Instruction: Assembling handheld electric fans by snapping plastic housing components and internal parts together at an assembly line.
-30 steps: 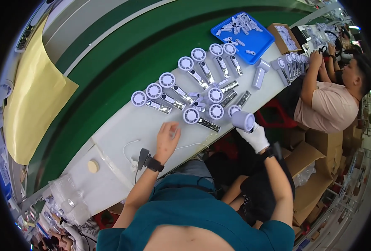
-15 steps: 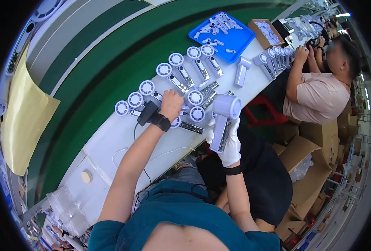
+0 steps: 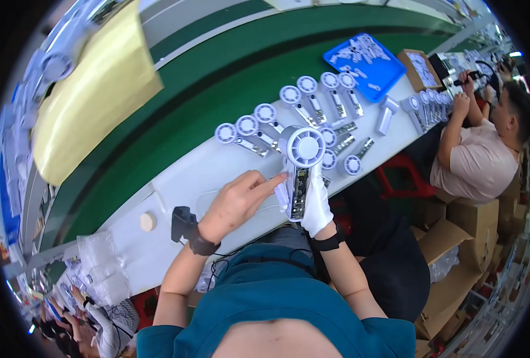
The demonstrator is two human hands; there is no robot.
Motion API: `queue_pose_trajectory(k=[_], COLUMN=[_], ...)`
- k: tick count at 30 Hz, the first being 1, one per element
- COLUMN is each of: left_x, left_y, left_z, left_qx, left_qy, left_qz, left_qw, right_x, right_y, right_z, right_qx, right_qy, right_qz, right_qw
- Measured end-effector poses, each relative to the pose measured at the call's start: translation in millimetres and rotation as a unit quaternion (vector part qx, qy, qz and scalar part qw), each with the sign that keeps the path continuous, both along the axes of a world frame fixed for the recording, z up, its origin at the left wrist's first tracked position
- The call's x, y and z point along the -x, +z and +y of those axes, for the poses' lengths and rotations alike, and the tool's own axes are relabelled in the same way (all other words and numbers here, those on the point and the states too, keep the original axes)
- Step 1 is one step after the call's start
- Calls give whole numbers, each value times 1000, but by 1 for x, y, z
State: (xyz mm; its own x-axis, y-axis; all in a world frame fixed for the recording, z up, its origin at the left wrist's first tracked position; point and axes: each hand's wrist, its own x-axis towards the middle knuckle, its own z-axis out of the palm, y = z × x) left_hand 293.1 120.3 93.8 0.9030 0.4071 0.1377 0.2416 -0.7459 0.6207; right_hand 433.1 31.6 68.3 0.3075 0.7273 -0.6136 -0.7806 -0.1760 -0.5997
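Note:
In my white-gloved right hand is a pale lilac handheld fan, upright, its round grille toward me. The handle is uncovered at the front, baring a dark circuit board. My bare left hand is closed, its fingertips pinching a slim lilac handle cover close beside the fan's left edge. Part of that cover is hidden by my fingers. Beyond the held fan, a row of similar fans with opened handles lies on the white table.
A blue tray of small lilac parts and a carton stand at the far right. One fan lies apart there. A co-worker sits at right near a red stool. Bubble wrap and a round cream disc are at left.
My left hand has come back from the fans on the table toward the held fan, now with a handle cover. The held fan has turned so its grille and board face me. The view has shifted left.

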Motion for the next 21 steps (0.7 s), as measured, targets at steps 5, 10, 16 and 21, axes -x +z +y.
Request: queue_pose_trajectory(k=[5, 10, 16, 21], left_x=[51, 80, 108, 112], left_y=[-2, -4, 9, 13], left_z=[-14, -21, -15, -14], left_qx=[209, 383, 478, 517], left_qy=[133, 243, 315, 278], left_qz=[-102, -255, -286, -286], left_qw=[963, 854, 768, 757], right_x=[61, 102, 133, 150], right_y=[9, 21, 22, 28], right_z=[13, 24, 29, 21], right_qx=[-50, -86, -128, -150], right_qy=[18, 39, 3, -12], right_qz=[-45, -94, -241, -285], right_qw=[998, 991, 962, 947])
